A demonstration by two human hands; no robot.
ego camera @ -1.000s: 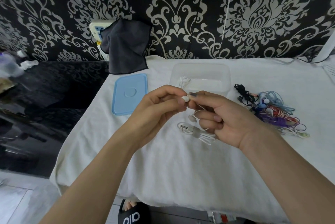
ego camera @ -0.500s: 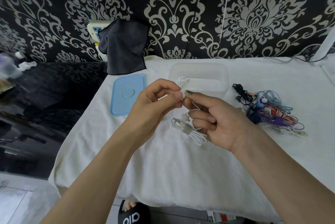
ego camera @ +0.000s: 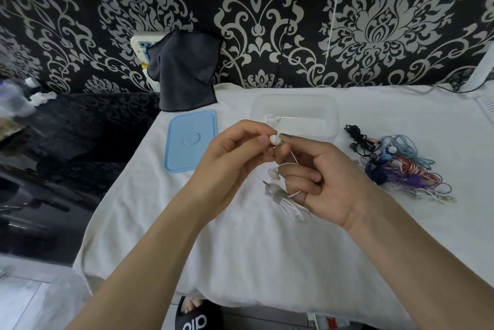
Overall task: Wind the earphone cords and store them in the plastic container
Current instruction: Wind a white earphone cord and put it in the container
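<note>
Above the white cloth, my left hand (ego camera: pixel 235 161) pinches a white earbud (ego camera: pixel 274 139) between thumb and fingertips. My right hand (ego camera: pixel 326 180) meets it there and holds the white earphone cord (ego camera: pixel 290 201), whose wound loops hang below the curled fingers. A second earbud (ego camera: pixel 273 173) dangles under the hands. Just behind them stands the clear plastic container (ego camera: pixel 328 115), with a small white wound earphone (ego camera: pixel 270 119) inside at its left. A tangle of coloured earphones (ego camera: pixel 401 166) lies on the cloth to the right.
The blue lid (ego camera: pixel 191 139) lies flat left of the container. A dark cloth (ego camera: pixel 184 75) hangs over a wall socket behind it. A glossy black surface (ego camera: pixel 53 169) sits left of the cloth-covered table (ego camera: pixel 240 262). A black slipper (ego camera: pixel 197 316) shows below the table's front edge.
Both hands stay together at the earbud. The earbud between the fingertips, hidden half a second ago, shows again, and the hanging cord bundle has shifted slightly under the right hand.
</note>
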